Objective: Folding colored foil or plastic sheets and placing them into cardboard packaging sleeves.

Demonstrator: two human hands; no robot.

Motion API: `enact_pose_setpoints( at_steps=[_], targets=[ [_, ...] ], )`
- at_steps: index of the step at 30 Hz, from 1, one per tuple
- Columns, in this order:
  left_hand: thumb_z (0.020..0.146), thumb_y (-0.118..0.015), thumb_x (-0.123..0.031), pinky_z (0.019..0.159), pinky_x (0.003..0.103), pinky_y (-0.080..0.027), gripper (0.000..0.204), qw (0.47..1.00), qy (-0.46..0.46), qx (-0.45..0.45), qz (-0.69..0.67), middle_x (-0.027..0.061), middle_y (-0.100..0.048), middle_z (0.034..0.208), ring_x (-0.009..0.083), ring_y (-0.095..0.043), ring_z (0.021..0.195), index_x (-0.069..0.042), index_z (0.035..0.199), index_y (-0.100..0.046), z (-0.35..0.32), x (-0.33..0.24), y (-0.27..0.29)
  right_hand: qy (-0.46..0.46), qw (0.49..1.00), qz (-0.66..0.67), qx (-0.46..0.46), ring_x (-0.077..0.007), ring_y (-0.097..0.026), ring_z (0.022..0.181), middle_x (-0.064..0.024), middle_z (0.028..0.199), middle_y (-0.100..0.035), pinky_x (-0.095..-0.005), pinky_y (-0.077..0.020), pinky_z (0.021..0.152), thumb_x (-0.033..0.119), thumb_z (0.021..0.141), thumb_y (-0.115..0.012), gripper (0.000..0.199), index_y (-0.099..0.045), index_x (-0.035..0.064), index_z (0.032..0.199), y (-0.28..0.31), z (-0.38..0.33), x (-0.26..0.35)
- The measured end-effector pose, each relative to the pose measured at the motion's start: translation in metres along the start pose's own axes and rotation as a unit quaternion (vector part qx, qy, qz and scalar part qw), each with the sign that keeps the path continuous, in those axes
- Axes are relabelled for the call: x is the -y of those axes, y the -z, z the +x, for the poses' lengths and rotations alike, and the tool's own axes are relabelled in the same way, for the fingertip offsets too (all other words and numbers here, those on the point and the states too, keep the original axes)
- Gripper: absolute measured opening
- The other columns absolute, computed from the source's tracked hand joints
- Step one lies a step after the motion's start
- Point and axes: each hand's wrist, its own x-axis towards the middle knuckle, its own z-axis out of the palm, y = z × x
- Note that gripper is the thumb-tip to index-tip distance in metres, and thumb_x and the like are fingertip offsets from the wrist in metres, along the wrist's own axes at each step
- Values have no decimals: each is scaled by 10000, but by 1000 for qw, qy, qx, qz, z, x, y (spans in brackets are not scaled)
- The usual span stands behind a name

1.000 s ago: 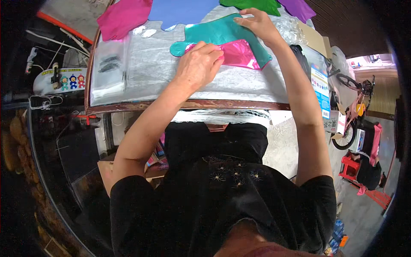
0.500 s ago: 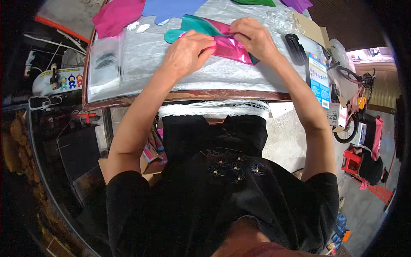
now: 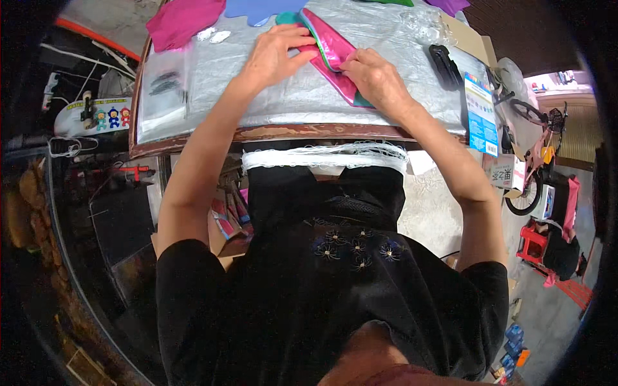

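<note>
A flat, shiny pink-and-teal foil piece (image 3: pixel 331 50), which looks like a deflated foil balloon, lies on the covered table, partly folded with one edge lifted. My right hand (image 3: pixel 380 77) pinches that edge near its middle between thumb and fingers. At the piece's left end my left hand (image 3: pixel 273 58) grips the foil, its fingers and thumb bent over the pink part. Some of the teal side shows beyond the left fingers and under my right hand. My fingers hide part of the folds.
Magenta foil (image 3: pixel 183 24) and blue foil (image 3: pixel 257 9) lie at the far left of the table (image 3: pixel 277 103). A clear plastic bag (image 3: pixel 166 90) rests on the left. On the right are a black object (image 3: pixel 444 66), crumpled clear plastic (image 3: pixel 418 29) and a blue-and-white package (image 3: pixel 481 116).
The foil piece has turned and its folded edge now stands diagonally, lifted up. My left hand has shifted slightly away, and my right hand has come nearer and lower on the piece.
</note>
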Motion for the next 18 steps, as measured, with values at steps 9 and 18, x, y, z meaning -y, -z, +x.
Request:
enact_pose_setpoints(
  at_steps=[9,18],
  targets=[
    [857,-742,-314,1072,381,-456,382,984,-19,123,-130,158,-664,1291,314,-585,1269,-87,1164,-736,43,36,-14,-62,997,-49,-14,-327,-647,900,-148,963,-664,-404,-553,776,11,827,-658,169,-718,-14,983,-7,-6,22],
    [860,-728,-281,1052,373,-468,421,968,-19,184,-170,145,-632,1346,301,-613,1219,-78,1227,-693,65,30,-15,-66,996,-52,-35,-327,-635,884,-149,924,-634,-414,-548,764,-12,809,-643,169,-703,-34,965,-11,-5,30]
  ],
)
